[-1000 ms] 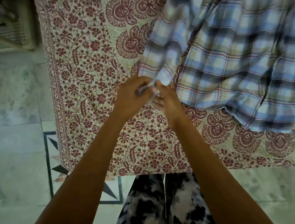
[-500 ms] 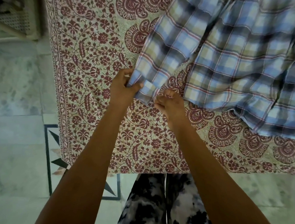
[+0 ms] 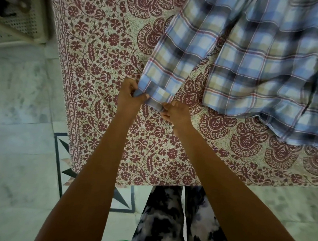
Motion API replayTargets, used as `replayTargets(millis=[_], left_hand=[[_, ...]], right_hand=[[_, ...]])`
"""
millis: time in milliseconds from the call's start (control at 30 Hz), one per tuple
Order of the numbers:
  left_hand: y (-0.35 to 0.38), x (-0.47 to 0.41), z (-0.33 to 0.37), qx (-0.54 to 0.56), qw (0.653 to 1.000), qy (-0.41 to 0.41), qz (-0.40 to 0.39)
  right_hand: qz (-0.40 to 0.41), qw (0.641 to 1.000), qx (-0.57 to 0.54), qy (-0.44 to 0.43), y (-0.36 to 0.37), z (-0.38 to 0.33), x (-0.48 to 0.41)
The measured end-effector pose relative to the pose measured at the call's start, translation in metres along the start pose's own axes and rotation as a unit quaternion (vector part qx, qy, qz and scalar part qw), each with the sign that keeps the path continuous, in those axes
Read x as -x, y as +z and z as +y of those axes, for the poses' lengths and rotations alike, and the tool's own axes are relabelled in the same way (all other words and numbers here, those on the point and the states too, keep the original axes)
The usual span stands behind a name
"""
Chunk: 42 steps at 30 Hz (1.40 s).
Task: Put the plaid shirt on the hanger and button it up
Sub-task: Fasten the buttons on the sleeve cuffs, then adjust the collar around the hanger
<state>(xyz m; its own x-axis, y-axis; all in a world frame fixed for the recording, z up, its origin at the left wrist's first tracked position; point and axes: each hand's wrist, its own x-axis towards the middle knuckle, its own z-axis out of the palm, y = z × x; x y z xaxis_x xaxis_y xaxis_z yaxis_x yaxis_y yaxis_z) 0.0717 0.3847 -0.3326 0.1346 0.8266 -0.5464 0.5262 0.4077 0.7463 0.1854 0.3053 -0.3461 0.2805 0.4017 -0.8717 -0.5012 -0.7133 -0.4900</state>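
Since a second ago both hands have drawn apart, and the sleeve end they had bunched between them now lies spread flat. Beneath everything, the maroon-and-cream floral printed cloth covers the surface and gives broad, flat support for the work. On it the blue, cream and red plaid shirt lies rumpled toward the upper right, its long sleeve running down-left toward the person. No hanger is in view, so the hanging looks not yet begun. The left hand pinches the left corner of the cuff, thumb on top. The right hand pinches its lower right edge, probably to keep it taut and straighten the sleeve.
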Motion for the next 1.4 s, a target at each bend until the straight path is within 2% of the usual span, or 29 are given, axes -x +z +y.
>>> replayTargets(millis=[133,333,467,567,800,1033,1267,1400], left_hand=[[0.005,-0.001,-0.009,-0.175,0.984,0.012,-0.011],[0.008,0.007,0.007,-0.285,0.958,0.031,0.015],[0.019,0.022,0.039,-0.253,0.964,0.079,-0.007],[0.032,0.031,0.073,-0.242,0.962,0.12,-0.031],[0.071,0.055,0.173,-0.212,0.95,0.216,-0.084],[0.139,0.07,0.282,-0.2,0.917,0.327,-0.112],[0.209,0.053,0.354,-0.237,0.891,0.373,-0.1],[0.262,0.038,0.392,-0.246,0.905,0.339,-0.078]], right_hand=[[0.076,0.989,0.123,-0.042,-0.005,0.014,-0.01],[0.096,0.978,0.139,-0.122,-0.022,-0.012,0.011],[0.06,0.971,0.159,-0.169,-0.047,-0.034,0.036],[0.112,0.953,0.18,-0.215,-0.071,-0.059,0.055],[0.156,0.935,0.171,-0.27,-0.136,-0.129,0.101],[0.218,0.917,0.09,-0.321,-0.23,-0.203,0.137],[0.219,0.916,0.045,-0.332,-0.305,-0.258,0.11],[0.185,0.926,0.062,-0.325,-0.35,-0.295,0.078]])
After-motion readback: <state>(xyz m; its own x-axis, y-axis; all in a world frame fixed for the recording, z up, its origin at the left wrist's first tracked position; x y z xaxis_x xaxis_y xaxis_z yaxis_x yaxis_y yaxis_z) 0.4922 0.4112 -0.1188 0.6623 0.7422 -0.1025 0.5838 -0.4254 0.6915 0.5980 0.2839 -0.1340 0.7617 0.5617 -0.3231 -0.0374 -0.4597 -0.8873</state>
